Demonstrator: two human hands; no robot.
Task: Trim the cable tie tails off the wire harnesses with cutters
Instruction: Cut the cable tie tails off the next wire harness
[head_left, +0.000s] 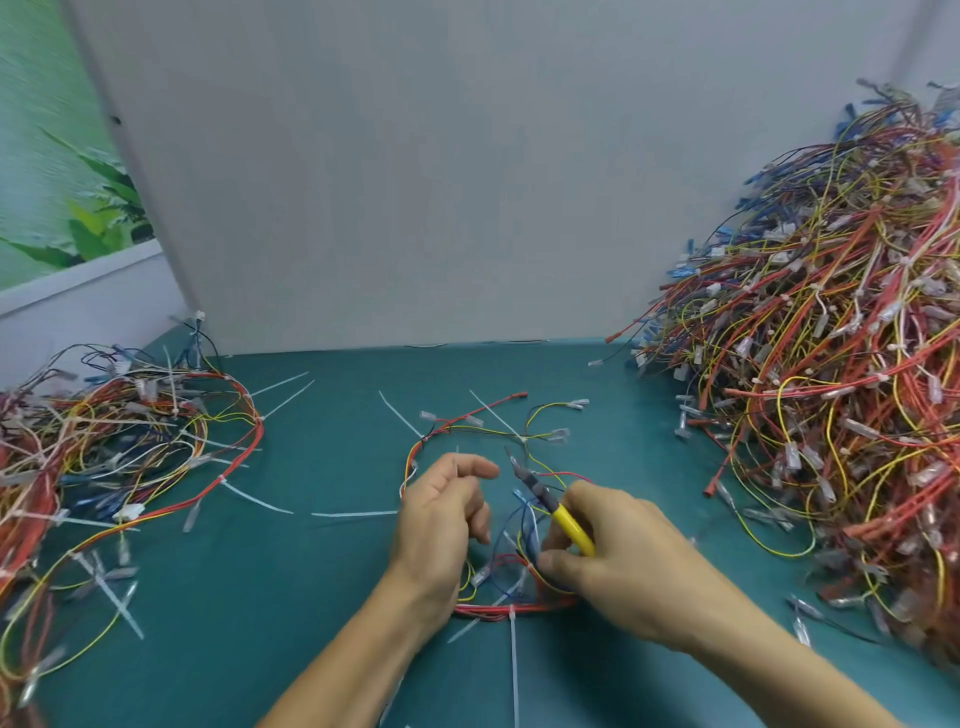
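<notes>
One wire harness (467, 431) of red, yellow, blue and black wires lies looped on the green table in front of me. White cable tie tails stick out from it, one long tail (514, 654) pointing toward me. My right hand (613, 561) grips yellow-handled cutters (550, 501), their dark jaws pointing up and left over the harness. My left hand (441, 514) hovers just left of the cutters with fingers loosely curled, holding nothing that I can make out.
A tall heap of harnesses (831, 374) fills the right side. A smaller pile (104, 431) with long white tie tails lies at the left. A grey partition (389, 182) stands behind the green table (322, 571).
</notes>
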